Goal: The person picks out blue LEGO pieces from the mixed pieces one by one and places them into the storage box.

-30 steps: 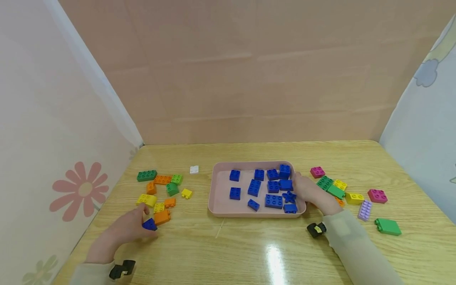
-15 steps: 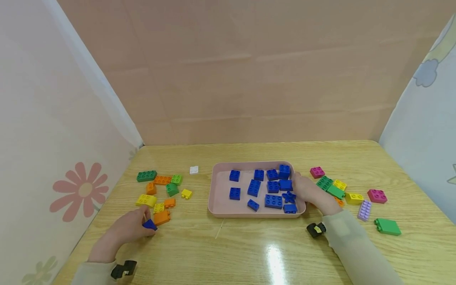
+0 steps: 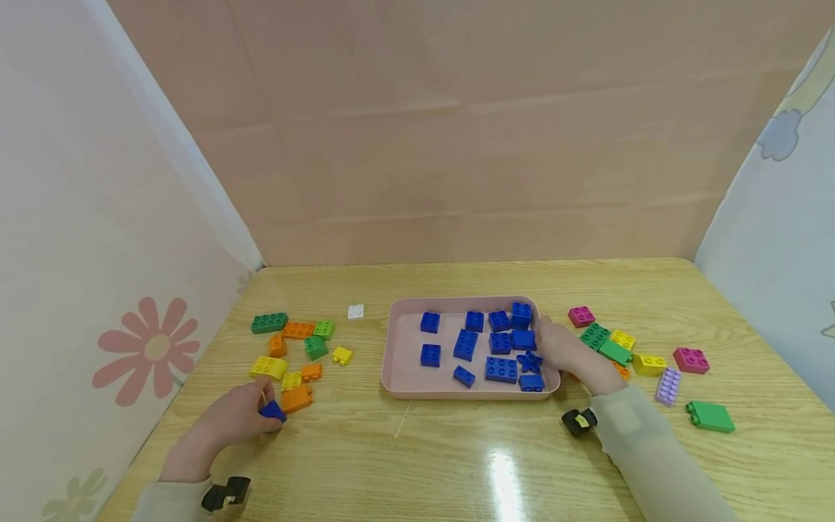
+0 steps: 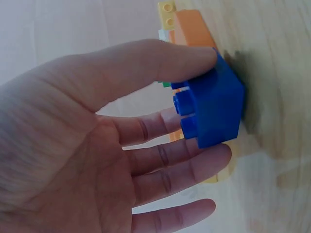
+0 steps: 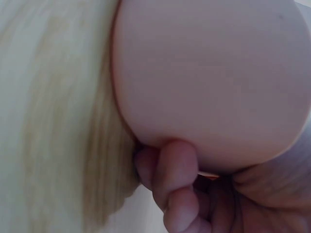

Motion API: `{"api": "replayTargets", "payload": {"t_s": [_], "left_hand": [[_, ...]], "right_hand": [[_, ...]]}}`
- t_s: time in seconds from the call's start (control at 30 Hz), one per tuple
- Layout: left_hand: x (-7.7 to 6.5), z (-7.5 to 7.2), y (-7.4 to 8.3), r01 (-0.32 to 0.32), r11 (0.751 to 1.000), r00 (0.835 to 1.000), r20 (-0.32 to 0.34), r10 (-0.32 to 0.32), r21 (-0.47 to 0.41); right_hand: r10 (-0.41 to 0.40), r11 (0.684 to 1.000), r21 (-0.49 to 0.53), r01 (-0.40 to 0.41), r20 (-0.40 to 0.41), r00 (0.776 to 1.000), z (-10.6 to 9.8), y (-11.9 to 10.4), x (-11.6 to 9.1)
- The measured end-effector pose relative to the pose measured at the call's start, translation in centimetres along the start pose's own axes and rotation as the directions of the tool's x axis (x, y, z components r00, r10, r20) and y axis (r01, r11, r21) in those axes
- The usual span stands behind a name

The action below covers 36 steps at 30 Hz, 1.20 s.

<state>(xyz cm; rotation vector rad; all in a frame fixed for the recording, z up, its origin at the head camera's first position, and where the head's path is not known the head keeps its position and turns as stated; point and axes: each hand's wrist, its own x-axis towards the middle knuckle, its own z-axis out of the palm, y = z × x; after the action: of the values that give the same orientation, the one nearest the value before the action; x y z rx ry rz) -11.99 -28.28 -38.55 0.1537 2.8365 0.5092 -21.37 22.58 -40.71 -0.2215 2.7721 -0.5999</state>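
Note:
My left hand (image 3: 238,413) is low at the left of the table, pinching a blue building brick (image 4: 218,107) between thumb and fingers. In the left wrist view its studs face the palm and the thumb lies across one end. Just beyond it in the head view is an orange brick (image 3: 297,399). At the right end of the pink tray (image 3: 417,394), my right hand (image 3: 564,351) grips the wall, its curled fingers (image 5: 177,165) against the outside. Several blue bricks (image 3: 501,370) and a blue star-shaped piece (image 3: 529,360) lie inside the tray.
Left of the tray lie several loose bricks, among them a dark green brick (image 3: 269,322), a yellow brick (image 3: 268,367) and a white piece (image 3: 355,312). To the right are a magenta brick (image 3: 691,359), a lilac brick (image 3: 668,385) and a green brick (image 3: 711,416).
My left thumb and fingers have closed in on the blue brick, which has tilted and shifted slightly. The right hand and the tray have stayed where they were.

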Motion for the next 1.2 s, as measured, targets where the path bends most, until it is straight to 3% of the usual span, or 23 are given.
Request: {"api": "replayTargets", "payload": {"t_s": [0.37, 0.87, 1.2], "left_hand": [[0.5, -1.2, 0.5, -0.028, 1.000, 0.999, -0.032, 0.028, 0.008], [2.2, -2.5, 4.6, -0.123, 0.992, 0.989, -0.073, 0.126, 0.042], [4.2, -3.1, 7.4, -0.219, 0.962, 0.967, -0.096, 0.236, 0.162]], "right_hand": [[-0.004, 1.000, -0.013, 0.004, 0.001, 1.000, -0.1, -0.1, 0.0], [0.008, 1.000, -0.006, -0.008, 0.020, 1.000, 0.0, -0.1, 0.1], [0.002, 1.000, 0.018, -0.002, 0.019, 1.000, -0.1, 0.1, 0.1]]}}
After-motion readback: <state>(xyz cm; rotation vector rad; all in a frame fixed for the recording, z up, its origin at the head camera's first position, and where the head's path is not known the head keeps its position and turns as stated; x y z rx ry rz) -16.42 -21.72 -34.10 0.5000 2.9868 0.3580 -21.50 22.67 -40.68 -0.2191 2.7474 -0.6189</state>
